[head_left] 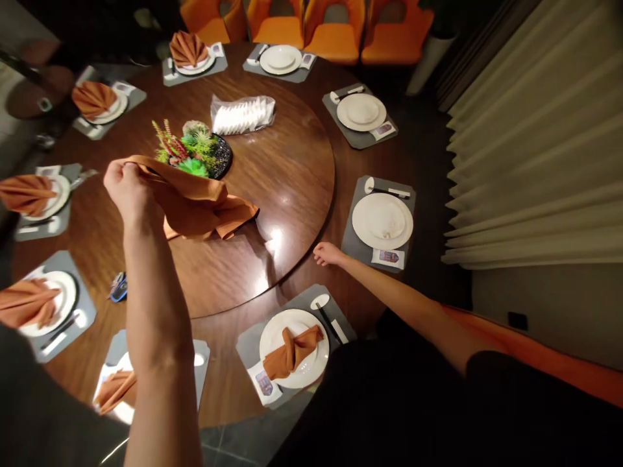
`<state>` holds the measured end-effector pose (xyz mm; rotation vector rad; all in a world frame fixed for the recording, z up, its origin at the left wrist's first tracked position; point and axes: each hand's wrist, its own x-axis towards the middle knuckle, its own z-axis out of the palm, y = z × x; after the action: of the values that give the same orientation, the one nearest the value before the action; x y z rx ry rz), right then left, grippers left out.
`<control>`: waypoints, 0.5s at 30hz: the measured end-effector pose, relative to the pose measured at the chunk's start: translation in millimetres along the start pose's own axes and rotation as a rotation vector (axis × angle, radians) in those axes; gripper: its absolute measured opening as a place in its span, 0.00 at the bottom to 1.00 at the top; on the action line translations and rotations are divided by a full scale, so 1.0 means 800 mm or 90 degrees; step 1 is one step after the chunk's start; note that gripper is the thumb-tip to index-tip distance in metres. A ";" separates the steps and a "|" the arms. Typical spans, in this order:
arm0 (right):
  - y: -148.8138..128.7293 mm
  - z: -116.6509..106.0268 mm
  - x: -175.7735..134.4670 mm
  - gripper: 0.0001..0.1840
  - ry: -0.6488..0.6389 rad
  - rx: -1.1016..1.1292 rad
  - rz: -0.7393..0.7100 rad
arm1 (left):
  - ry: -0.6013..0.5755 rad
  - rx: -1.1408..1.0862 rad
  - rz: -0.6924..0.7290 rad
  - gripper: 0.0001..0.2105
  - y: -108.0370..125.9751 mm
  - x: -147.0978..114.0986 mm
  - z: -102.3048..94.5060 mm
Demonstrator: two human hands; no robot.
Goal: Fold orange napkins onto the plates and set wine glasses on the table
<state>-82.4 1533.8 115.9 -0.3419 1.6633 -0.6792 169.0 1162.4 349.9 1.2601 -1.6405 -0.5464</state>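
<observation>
Raised over the left side of the round table, my left hand [129, 187] is closed on the edge of an orange cloth napkin [195, 206]. The napkin droops to the right in loose folds, with its lower end on or just above the turntable [296, 162]; I cannot tell which. My right hand [328, 253] is over the turntable's right edge, fingers loosely curled and slightly apart, with nothing visible in it. To its right is a white plate stack [383, 222] on a grey placemat [354, 241]. A folded orange napkin [292, 353] rests on the nearest plate [306, 377].
A succulent arrangement [197, 152] and a plastic-wrapped white stack [243, 115] stand on the turntable. Several settings with fan-folded napkins [189, 50] ring the table. A blue-and-black object [118, 287] lies at left. Orange chairs [276, 29] and a curtain [525, 143] border the table.
</observation>
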 end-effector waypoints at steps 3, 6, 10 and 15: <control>-0.043 -0.046 -0.023 0.02 -0.013 -0.078 -0.222 | 0.026 0.064 0.025 0.06 0.117 -0.063 0.005; -0.117 -0.078 -0.073 0.27 0.027 -0.102 -0.546 | -0.078 0.184 0.191 0.11 0.258 -0.158 0.021; -0.208 -0.120 -0.168 0.34 0.014 -0.113 -0.840 | -0.158 0.296 0.320 0.16 0.419 -0.268 0.054; -0.279 -0.222 -0.226 0.17 -0.025 -0.228 -0.914 | -0.025 0.417 0.227 0.19 0.497 -0.316 0.042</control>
<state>-248.4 1506.0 408.6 -1.8692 1.2890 -1.3522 -49.9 1531.2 547.2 1.3569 -2.1068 0.2119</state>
